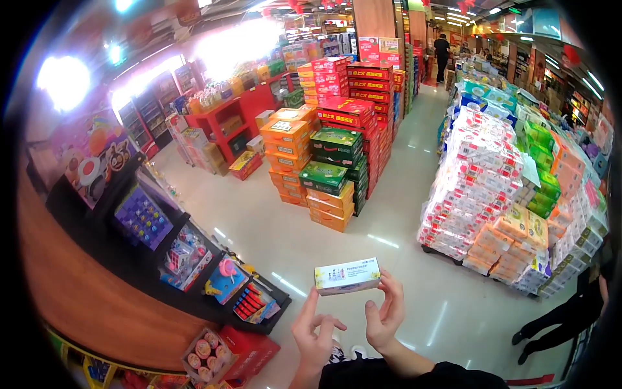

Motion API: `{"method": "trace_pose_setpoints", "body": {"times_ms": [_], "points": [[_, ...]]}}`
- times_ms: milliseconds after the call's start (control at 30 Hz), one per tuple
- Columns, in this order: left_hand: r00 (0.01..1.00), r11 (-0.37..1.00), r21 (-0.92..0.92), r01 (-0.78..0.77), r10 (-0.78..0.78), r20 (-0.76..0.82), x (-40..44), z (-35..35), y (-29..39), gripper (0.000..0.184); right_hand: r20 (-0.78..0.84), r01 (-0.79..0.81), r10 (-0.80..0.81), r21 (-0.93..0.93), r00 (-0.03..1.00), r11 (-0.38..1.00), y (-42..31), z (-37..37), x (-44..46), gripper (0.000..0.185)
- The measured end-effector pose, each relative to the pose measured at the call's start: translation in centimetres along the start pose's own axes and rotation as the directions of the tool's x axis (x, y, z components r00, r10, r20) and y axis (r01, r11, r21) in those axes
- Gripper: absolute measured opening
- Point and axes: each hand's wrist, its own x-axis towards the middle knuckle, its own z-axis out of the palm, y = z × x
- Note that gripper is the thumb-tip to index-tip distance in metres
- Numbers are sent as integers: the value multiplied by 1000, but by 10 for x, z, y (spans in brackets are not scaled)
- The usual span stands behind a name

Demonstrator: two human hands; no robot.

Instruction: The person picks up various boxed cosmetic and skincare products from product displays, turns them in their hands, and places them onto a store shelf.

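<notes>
Item: small printed carton [346, 277], white with blue and yellow-green marks; raised above the floor, in front of the wearer, suspended between two bare hands.

Left hand [312, 338]: a raised finger meets the carton's left end; the other digits, apart from one another, sit below it.

Right hand [385, 319]: fingers bear against the right end; thumb upright, apart from them and clear of the carton.

Near, left: open box of round-topped packages [206, 355], beside a red carton [253, 353]; above these, a dark tiered display rack [220, 310] of colourful packaged toys [227, 280].

Near, right: a person in dark trousers [562, 318], partly cut off by the edge of view.

Middle, right: tall stack of white-and-red wrapped paper packs [473, 181]; orange packs [518, 230] at its foot.

Middle, centre: stacked orange cartons [287, 137], green cartons [334, 148] and red cartons [369, 87].

Farther, left: red shelving [258, 100].

Far aisle: a standing person in black [442, 52].
</notes>
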Motion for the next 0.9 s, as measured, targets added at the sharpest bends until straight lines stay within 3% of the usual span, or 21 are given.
{"method": "trace_pose_setpoints", "body": {"times_ms": [400,800,900], "points": [[995,994,-43,102,-101,16,106,18,-57,57,-60,-12,7,-84,998,996,82,22,73,51],[974,993,-117,-8,34,223,267,39,-96,61,-119,37,-63,-209,991,977,162,61,178,53],[971,990,-138,24,10,241,302,37,-108,61,-134,42,-73,-225,988,973,183,76,196,51]]}}
